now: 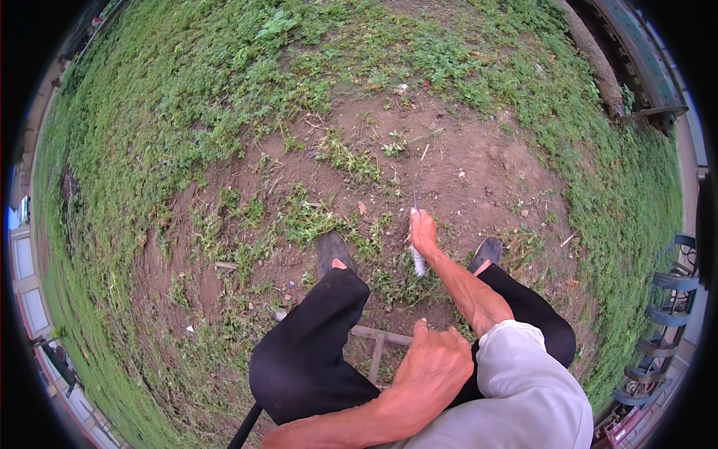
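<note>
1. Just right of the frame's centre, the right hand [423,232] is closed in a fist around the pale handle [417,259] of a slim tool; the handle's end sticks out below the fist, toward the person

2. A thin dark blade or rod [414,191] runs up from the fist over the bare soil; it is too fine to tell what kind of tool it is or whether its tip touches the ground

3. The left hand [434,370], low and centre-right in the frame, lies fingers curled on the person's dark trouser leg [307,352]; it grips nothing that can be seen

4. As a judgement, the weeding or cutting looks partly done: a broad patch of brown earth [479,172] in the middle of the frame is mostly stripped, with loose stalks lying on it

5. What is left shows as scattered green tufts [340,153] above and left of the tool and a clump of grass [396,280] just beside the handle, between the two dark shoes [333,247]

6. Outward, dense green ground cover [187,97] rings the bare patch across the upper and left frame

7. A wooden frame [378,340] shows between the legs at the lower centre, perhaps a low seat

8. At the right rim stand a dark metal rail [643,75] and a stack of blue curved pieces [669,299], well apart from both hands
</note>
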`<act>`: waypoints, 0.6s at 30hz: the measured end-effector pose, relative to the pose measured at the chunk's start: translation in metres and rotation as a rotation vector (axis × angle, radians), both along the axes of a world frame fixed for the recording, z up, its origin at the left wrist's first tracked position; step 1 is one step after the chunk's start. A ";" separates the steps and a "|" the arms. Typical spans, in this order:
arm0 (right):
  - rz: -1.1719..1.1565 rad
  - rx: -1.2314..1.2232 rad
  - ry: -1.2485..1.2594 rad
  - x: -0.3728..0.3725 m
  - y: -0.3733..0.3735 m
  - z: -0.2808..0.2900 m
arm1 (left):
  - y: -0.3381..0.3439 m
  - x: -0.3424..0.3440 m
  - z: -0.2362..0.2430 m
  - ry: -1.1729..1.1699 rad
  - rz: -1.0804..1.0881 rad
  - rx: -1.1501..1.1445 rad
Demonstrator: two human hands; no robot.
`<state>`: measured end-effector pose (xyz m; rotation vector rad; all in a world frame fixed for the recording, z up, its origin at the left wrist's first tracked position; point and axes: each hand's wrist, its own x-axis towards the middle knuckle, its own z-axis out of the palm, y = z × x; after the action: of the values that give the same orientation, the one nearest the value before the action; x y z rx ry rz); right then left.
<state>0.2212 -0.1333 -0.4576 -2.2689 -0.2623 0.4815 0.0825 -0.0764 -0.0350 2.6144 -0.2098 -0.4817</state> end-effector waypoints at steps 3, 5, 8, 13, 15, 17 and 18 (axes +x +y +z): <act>-0.051 0.103 0.003 0.021 0.040 0.014 | 0.000 0.000 0.002 0.010 0.018 0.009; -0.035 0.122 -0.029 0.051 0.068 0.016 | -0.002 0.003 0.000 -0.014 0.018 0.011; 0.060 0.049 -0.002 0.058 0.101 0.012 | -0.002 0.004 -0.002 -0.017 0.020 0.011; 0.403 0.007 0.013 -0.015 0.094 0.010 | 0.008 0.002 -0.001 -0.006 0.048 0.033; 0.500 -0.001 0.094 -0.044 0.056 0.019 | 0.010 -0.005 -0.006 -0.013 0.058 0.035; 0.615 -0.063 0.168 -0.049 0.006 0.030 | 0.008 -0.006 -0.002 -0.022 0.048 0.041; 0.705 -0.100 0.188 -0.044 -0.020 0.037 | 0.011 -0.008 0.000 -0.031 0.035 0.046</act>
<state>0.1770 -0.1529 -0.4211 -2.1598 -0.9700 1.0783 0.0741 -0.0650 -0.0348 2.6671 -0.1652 -0.4390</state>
